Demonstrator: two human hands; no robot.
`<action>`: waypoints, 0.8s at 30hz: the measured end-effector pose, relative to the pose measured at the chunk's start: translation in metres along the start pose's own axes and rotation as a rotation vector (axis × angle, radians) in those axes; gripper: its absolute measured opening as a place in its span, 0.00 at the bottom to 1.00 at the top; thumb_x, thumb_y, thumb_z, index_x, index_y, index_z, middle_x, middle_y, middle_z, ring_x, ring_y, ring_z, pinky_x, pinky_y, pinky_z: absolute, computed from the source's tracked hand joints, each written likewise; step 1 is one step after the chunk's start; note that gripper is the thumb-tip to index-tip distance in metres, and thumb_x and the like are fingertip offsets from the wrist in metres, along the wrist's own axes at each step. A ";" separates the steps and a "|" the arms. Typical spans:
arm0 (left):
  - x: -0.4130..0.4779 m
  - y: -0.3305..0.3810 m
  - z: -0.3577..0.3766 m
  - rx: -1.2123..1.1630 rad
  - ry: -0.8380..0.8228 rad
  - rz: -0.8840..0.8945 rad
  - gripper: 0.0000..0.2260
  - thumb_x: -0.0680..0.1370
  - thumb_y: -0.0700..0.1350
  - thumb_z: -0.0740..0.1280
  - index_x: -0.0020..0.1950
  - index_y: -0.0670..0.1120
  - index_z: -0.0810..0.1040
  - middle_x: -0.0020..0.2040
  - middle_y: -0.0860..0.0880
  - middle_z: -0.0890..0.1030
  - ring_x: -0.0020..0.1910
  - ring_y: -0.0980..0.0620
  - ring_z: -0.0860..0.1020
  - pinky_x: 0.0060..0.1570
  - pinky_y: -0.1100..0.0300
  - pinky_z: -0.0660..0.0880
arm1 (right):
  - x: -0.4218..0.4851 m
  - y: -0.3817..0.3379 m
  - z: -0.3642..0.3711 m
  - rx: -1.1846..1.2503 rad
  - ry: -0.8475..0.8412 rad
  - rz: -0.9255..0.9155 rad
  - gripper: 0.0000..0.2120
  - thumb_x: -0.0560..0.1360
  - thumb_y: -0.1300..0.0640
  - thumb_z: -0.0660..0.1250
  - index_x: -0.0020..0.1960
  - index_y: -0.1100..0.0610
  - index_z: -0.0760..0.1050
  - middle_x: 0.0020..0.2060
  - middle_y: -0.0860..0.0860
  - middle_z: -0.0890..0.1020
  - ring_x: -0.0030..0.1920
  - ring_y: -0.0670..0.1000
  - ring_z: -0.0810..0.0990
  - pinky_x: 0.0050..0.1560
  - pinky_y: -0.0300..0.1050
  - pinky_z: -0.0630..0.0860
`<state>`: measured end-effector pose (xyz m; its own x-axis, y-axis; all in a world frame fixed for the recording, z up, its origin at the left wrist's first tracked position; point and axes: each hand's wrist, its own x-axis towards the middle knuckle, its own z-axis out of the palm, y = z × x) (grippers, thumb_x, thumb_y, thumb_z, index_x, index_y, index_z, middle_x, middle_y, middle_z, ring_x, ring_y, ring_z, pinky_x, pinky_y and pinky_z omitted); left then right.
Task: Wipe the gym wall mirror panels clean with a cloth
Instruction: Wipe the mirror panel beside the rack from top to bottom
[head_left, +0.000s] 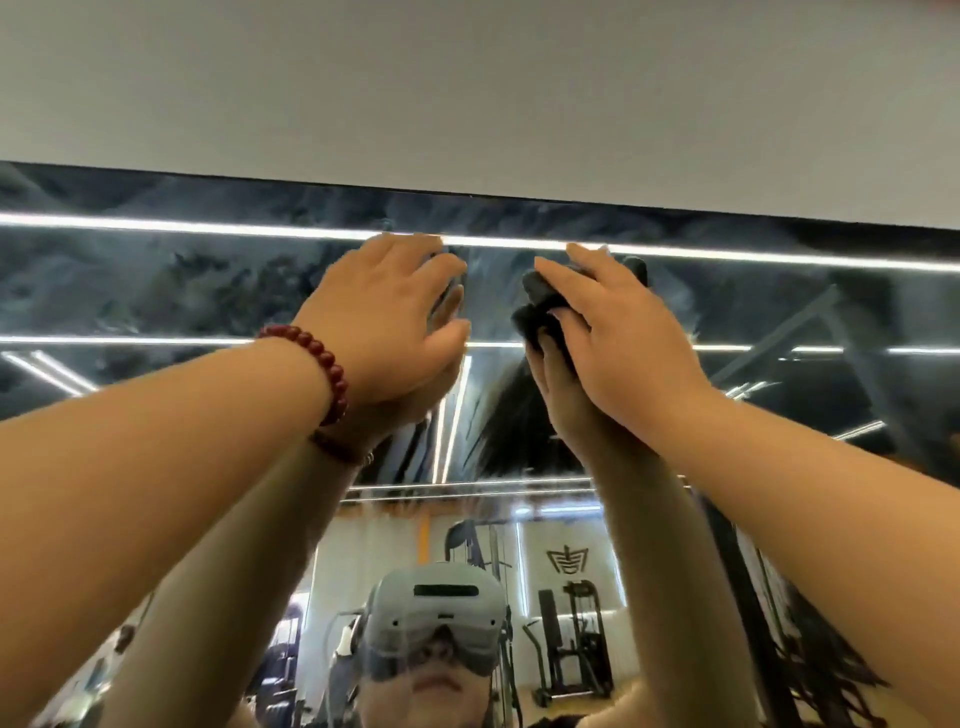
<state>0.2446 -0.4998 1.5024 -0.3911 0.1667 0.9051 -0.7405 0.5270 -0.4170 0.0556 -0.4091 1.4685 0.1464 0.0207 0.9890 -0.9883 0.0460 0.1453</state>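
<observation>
The mirror (208, 291) is glossy glass, streaked with hazy smears; the cloth (540, 306) is dark, soft, matt fabric; the bracelet (322, 364) has polished red beads.

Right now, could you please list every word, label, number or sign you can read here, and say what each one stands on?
Dark square emblem, like a stylised character, on the pale gym wall reflected in the mirror: not legible as text.
Headset in the reflection: no readable marking.
Cloth, bead bracelet: no text.

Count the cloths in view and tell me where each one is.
1. A dark cloth is bunched under the right hand, pressed against the mirror near its top edge. The left hand lies flat on the glass with no cloth visible under it, though it could hide something.
</observation>
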 end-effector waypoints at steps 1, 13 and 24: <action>0.008 -0.003 0.001 -0.014 -0.025 -0.018 0.28 0.80 0.61 0.53 0.78 0.51 0.60 0.78 0.49 0.60 0.76 0.47 0.58 0.75 0.48 0.57 | 0.009 -0.002 0.001 0.006 -0.064 -0.022 0.23 0.85 0.53 0.54 0.79 0.46 0.58 0.80 0.48 0.55 0.80 0.54 0.49 0.77 0.49 0.52; 0.025 -0.017 0.007 0.032 0.019 0.024 0.32 0.75 0.64 0.47 0.76 0.53 0.63 0.75 0.50 0.65 0.73 0.47 0.62 0.71 0.47 0.60 | 0.056 0.026 -0.005 -0.235 -0.275 -0.133 0.24 0.85 0.49 0.49 0.79 0.37 0.47 0.80 0.43 0.45 0.80 0.51 0.45 0.77 0.60 0.50; 0.039 -0.028 0.014 0.003 0.027 -0.031 0.34 0.74 0.62 0.45 0.79 0.54 0.58 0.80 0.51 0.57 0.79 0.49 0.53 0.75 0.49 0.52 | 0.070 0.014 0.018 -0.114 -0.254 -0.412 0.23 0.84 0.48 0.50 0.78 0.41 0.50 0.79 0.42 0.50 0.79 0.45 0.47 0.77 0.42 0.42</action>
<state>0.2428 -0.5195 1.5487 -0.3530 0.1729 0.9195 -0.7539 0.5294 -0.3890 0.0512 -0.4247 1.5408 0.4947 -0.2658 0.8274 -0.8374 0.1088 0.5356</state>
